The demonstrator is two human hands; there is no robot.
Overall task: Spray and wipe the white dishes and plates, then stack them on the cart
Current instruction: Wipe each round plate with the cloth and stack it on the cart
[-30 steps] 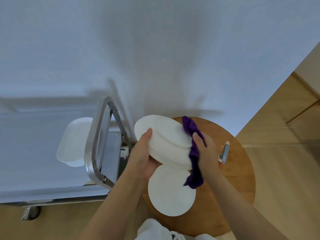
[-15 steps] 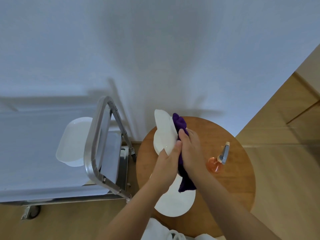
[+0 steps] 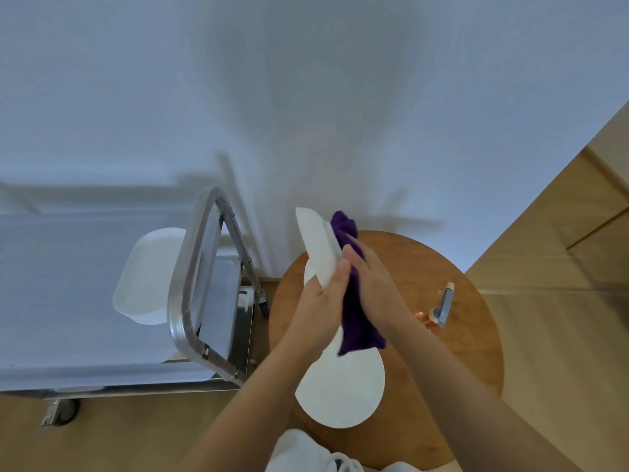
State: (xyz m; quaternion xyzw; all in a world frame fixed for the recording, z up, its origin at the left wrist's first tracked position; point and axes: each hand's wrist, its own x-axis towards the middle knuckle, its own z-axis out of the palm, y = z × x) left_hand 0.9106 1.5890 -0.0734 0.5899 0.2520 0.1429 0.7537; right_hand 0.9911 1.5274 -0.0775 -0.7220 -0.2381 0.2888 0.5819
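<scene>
Over table | plate on edge (rim up) | left hand grips

Dim, cool, even light. Soft grey shadows fan up the wall at frame centre; the cart handle throws one too. Wide-angle bending at the edges. My forearms are slightly soft at the bottom. No glare.
</scene>
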